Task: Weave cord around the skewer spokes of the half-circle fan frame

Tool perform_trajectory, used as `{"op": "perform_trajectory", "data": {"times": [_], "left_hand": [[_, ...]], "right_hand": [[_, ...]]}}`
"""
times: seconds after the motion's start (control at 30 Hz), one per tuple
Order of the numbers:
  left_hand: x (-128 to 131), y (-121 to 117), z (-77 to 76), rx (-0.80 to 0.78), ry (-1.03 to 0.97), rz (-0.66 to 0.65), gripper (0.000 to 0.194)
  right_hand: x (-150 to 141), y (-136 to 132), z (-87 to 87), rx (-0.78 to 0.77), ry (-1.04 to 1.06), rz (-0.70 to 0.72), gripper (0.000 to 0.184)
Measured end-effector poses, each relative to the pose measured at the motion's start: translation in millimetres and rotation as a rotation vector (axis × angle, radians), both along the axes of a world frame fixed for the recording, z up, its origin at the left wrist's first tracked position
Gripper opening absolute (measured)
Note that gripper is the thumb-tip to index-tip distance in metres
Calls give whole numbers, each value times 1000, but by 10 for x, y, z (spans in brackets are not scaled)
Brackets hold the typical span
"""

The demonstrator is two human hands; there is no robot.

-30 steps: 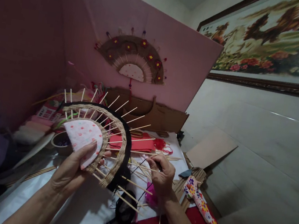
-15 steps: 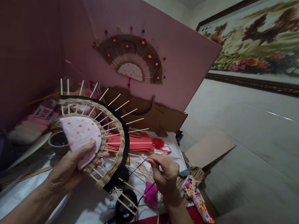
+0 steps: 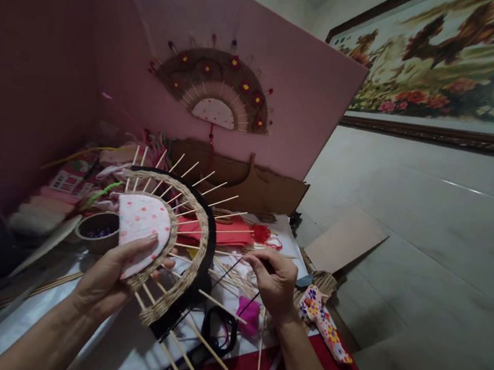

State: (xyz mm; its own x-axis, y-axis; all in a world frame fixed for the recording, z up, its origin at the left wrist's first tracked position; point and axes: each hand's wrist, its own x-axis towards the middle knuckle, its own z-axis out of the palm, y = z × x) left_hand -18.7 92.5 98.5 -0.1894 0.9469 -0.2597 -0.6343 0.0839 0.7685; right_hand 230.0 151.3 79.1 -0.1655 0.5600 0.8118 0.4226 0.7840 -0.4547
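Observation:
A half-round woven fan [image 3: 198, 245] with thin wooden sticks spreading outward is gripped by my left hand [image 3: 112, 273]. My left thumb presses the white, red-spotted centre piece [image 3: 144, 219], while its other fingers reach behind. Tan cord is woven between the sticks, with a black band [image 3: 208, 259] outside it. My right hand [image 3: 274, 277] is to the right of the fan, thumb and fingertips pinched on a black cord [image 3: 226, 274]. That cord runs taut to the lower part of the black band, and its other end trails below my hand.
Black-handled scissors [image 3: 219, 331], loose sticks, a magenta piece [image 3: 248, 315] and red felt [image 3: 217, 231] lie on the table. A bowl of dark beads [image 3: 97, 231] stands left. A flower-patterned glue gun [image 3: 323, 324] lies right. A finished fan [image 3: 215, 85] hangs on the pink board.
The fan has turned and its upper end has shifted right, its lower sticks swinging down. My right hand stays nearly in place, still pinching the black cord.

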Motion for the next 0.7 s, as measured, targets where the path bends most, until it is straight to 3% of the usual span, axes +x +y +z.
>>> {"op": "perform_trajectory", "data": {"times": [0.13, 0.4, 0.7], "left_hand": [[-11, -5, 44, -20, -51, 51, 10], [21, -36, 58, -1, -37, 45, 11], [99, -39, 33, 8, -41, -14, 9]], "right_hand": [[-48, -16, -72, 59, 36, -91, 6], [-295, -5, -261, -454, 144, 162, 21], [-329, 77, -413, -574, 273, 172, 23]]}}
